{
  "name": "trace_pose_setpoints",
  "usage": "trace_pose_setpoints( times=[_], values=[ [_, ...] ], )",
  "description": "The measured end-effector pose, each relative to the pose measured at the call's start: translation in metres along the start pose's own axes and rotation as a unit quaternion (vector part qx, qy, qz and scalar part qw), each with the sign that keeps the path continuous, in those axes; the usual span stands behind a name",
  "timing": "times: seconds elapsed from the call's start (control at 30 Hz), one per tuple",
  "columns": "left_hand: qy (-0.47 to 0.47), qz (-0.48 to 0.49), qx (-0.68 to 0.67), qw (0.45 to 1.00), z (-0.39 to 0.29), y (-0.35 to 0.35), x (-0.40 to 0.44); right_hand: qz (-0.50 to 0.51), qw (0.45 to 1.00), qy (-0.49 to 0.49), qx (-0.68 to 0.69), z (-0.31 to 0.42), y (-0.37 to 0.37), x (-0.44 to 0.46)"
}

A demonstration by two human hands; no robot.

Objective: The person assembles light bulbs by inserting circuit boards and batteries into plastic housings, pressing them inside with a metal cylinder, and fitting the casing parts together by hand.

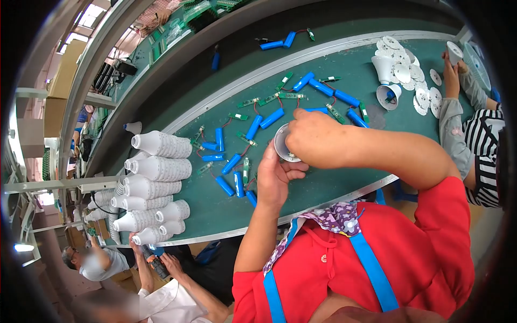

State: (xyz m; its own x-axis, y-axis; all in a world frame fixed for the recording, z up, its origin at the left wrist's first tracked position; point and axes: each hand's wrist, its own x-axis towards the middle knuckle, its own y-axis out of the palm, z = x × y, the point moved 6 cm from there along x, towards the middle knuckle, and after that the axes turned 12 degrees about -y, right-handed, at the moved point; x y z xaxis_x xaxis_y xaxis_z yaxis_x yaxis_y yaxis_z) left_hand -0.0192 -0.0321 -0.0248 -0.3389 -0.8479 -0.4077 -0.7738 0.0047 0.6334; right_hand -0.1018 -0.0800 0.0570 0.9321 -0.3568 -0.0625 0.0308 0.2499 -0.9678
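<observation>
My left hand (276, 177) is wrapped round a white cone-shaped lamp housing (281, 141), its open mouth turned up toward me. Over that mouth is my right hand (313, 133), its fingers curled at or inside the rim; whatever they pinch is hidden. Small metallic parts show inside the housing near its lower edge. Around both hands on the green table (210, 185) lie several blue cylindrical batteries (272, 118), wired to narrow green circuit boards (292, 96).
Stacked white housings (161, 168) lie at the table's left end. White discs (401, 67) pile up at the far right, by two more housings (383, 70). A co-worker's hands (451, 72) hold a white part at right; another person's hands (171, 264) hold a power tool at lower left.
</observation>
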Motion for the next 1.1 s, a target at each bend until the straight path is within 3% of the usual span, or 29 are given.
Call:
trace_pose_setpoints(
  times=[0.2, 0.3, 0.4, 0.5, 0.6, 0.7, 1.1],
  values=[
    [-0.022, -0.076, 0.104, 0.991, -0.007, 0.0, 0.01, -0.005, 0.999, -0.045, 0.024, -0.009, 0.006, 0.001],
    [-0.038, -0.079, 0.062, 0.994, -0.008, 0.0, 0.012, -0.009, 0.999, -0.042, 0.018, -0.009, 0.002, 0.001],
    [-0.038, -0.091, 0.087, 0.991, -0.005, -0.003, 0.015, -0.076, 0.992, 0.013, 0.1, -0.024, -0.018, -0.011],
    [-0.029, -0.102, 0.074, 0.992, -0.007, -0.001, 0.012, -0.308, 0.943, 0.06, 0.108, -0.053, -0.036, -0.045],
    [-0.037, -0.107, 0.073, 0.991, -0.008, 0.0, 0.012, -0.251, 0.933, 0.161, 0.201, -0.068, -0.01, -0.074],
    [-0.04, -0.103, 0.071, 0.991, -0.008, 0.0, 0.013, -0.232, 0.924, 0.198, 0.231, -0.07, 0.02, -0.092],
    [-0.051, -0.085, 0.059, 0.993, -0.009, 0.002, 0.012, -0.351, 0.899, 0.133, 0.224, -0.063, 0.021, -0.089]
  ],
)
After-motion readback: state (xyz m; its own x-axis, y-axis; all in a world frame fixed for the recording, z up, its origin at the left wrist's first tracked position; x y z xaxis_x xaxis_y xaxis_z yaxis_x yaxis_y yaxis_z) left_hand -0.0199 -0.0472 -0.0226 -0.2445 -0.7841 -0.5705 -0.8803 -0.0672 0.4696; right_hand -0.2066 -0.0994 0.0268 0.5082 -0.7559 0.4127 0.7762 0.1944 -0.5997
